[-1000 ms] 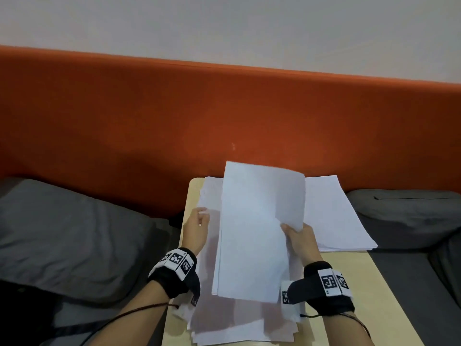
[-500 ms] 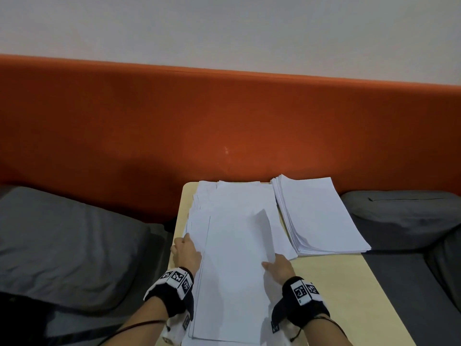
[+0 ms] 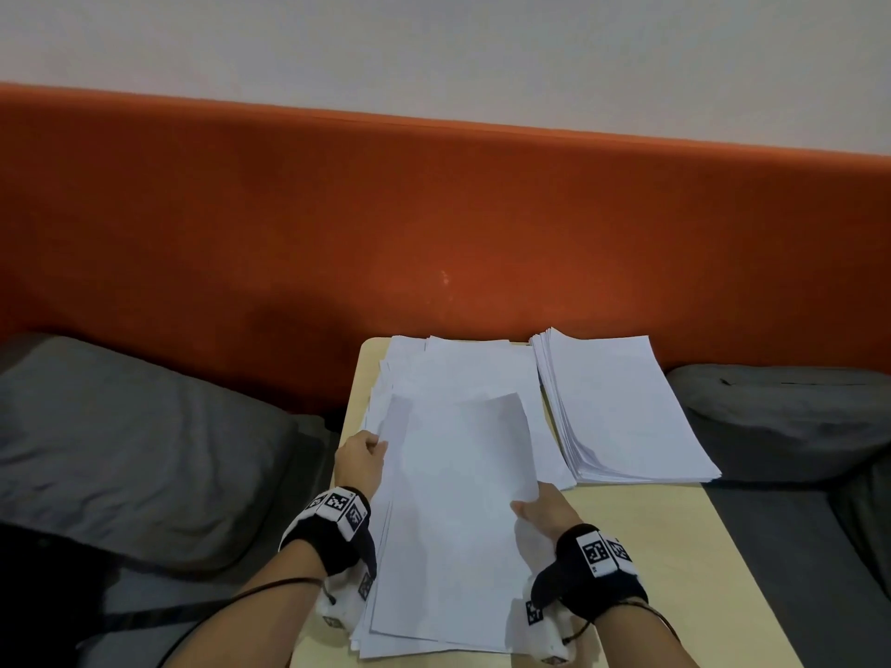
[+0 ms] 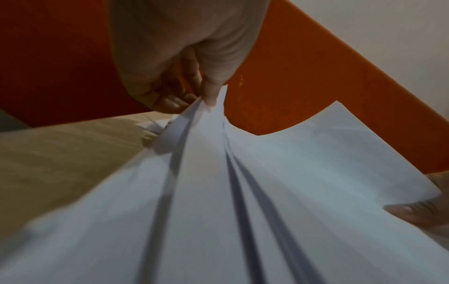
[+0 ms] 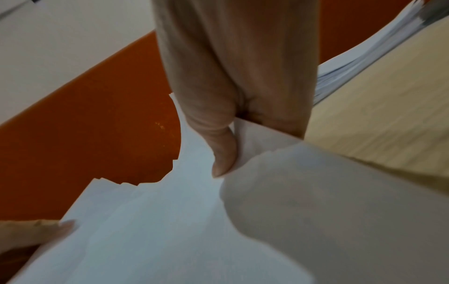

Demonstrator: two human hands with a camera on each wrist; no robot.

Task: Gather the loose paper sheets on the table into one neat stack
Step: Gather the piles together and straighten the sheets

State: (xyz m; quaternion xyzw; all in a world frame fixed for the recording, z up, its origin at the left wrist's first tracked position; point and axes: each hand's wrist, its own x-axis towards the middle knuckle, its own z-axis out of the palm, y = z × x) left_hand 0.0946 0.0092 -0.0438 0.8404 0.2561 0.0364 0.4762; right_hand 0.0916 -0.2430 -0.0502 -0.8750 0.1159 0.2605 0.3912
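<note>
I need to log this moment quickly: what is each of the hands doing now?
Left hand: pinches the left edge of the top sheets.
Right hand: pinches the right edge of the same sheets.

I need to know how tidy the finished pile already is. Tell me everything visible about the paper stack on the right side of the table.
The paper stack is a thick pile of plain white sheets lying flat on the light wooden table, at its far right, close to the orange backrest. Its edges are roughly aligned, though the left side fans out in slight steps, and its near right corner reaches the table's edge. Neither hand touches it; the loose sheets lie just to its left. Whether the two piles touch cannot be told.
</note>
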